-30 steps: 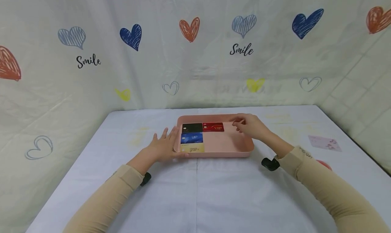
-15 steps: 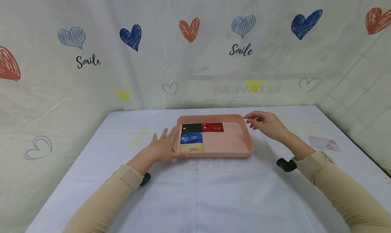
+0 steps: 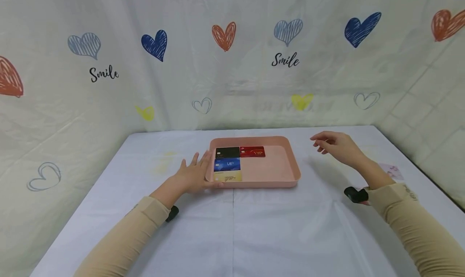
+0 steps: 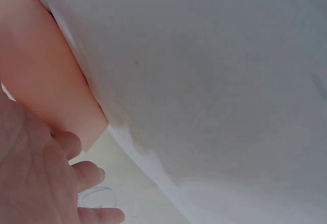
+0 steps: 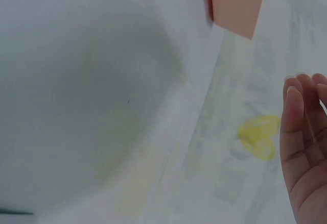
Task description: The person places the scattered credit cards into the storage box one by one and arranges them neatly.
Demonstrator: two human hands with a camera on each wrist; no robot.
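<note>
My left hand rests with spread fingers against the left end of a pink tray, its thumb along the near rim. Inside the tray's left half lie a black card, a blue card and a gold card in a column. A red VIP card sits beside the black one. Over the table to the right of the tray, my right hand is raised with loosely bent fingers and holds nothing. The right wrist view shows its fingers apart from the tray's corner.
A pale pink patterned card lies on the white table at the right, partly hidden by the right forearm. Something red peeks out beneath that wrist. A white curtain printed with hearts hangs behind the table.
My right hand has moved right, from over the tray's right part to over the table outside it. My left hand, the tray and its cards have stayed in place.
</note>
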